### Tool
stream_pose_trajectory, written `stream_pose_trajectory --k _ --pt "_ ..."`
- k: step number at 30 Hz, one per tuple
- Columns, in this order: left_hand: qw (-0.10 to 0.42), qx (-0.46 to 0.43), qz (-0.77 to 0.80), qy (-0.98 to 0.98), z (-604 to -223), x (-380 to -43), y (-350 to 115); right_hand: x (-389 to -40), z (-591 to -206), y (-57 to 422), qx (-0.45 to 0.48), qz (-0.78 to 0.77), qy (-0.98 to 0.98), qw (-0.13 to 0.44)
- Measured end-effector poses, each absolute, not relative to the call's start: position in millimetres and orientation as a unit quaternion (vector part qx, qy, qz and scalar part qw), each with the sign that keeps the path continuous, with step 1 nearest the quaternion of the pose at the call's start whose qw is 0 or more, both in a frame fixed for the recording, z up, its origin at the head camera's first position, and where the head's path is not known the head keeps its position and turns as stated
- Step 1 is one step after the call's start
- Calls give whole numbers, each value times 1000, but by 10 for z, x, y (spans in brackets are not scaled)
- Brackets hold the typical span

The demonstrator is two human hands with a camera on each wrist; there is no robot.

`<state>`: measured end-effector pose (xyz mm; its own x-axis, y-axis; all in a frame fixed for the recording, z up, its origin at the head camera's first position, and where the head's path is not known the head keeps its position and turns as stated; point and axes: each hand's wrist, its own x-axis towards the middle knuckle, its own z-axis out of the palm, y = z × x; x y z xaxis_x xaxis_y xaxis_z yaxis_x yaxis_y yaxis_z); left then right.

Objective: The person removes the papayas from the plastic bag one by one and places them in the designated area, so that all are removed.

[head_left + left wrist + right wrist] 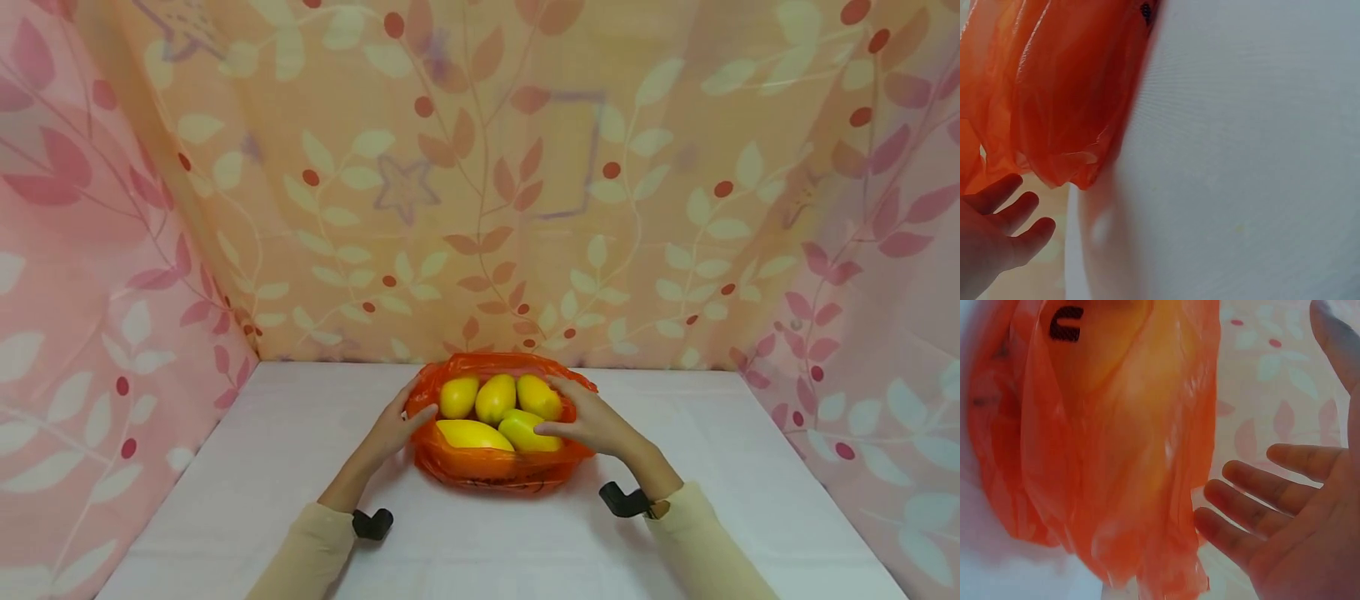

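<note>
An orange-red translucent plastic bag (491, 475) lies with its mouth spread wide on the white tabletop. Inside sit several smooth yellow fruits (496, 400), oval to long in shape, with one longer mango-like fruit (471, 435) at the front left. My left hand (392, 423) is at the bag's left side, thumb over the rim, fingers extended along the outside. On the opposite side, my right hand (592, 419) has its thumb reaching over the front right fruit (517, 432). In the right wrist view its fingers (1254, 487) are spread and nearly straight beside the bag wall (1116, 444).
Around the bag stretches a white-covered table (285, 442). A leaf-patterned cloth (480, 167) stands behind the table, and similar pink cloths (90, 275) flank both sides. Dark wrist-worn pieces (624, 500) sit at both cuffs.
</note>
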<state>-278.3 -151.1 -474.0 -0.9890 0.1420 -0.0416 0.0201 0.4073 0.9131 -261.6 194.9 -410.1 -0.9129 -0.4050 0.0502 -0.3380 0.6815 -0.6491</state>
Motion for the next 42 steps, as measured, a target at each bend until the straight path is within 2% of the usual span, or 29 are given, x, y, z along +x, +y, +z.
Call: stream_pose_trajectory --k 9,42 --pt "53 34 543 838 -4722 -2813 -1461 -2651 -4181 1794 -199 -309 926 90" --pt "20 28 538 842 -4832 -2810 -1418 -2567 -4391 1579 -202 -215 953 74"
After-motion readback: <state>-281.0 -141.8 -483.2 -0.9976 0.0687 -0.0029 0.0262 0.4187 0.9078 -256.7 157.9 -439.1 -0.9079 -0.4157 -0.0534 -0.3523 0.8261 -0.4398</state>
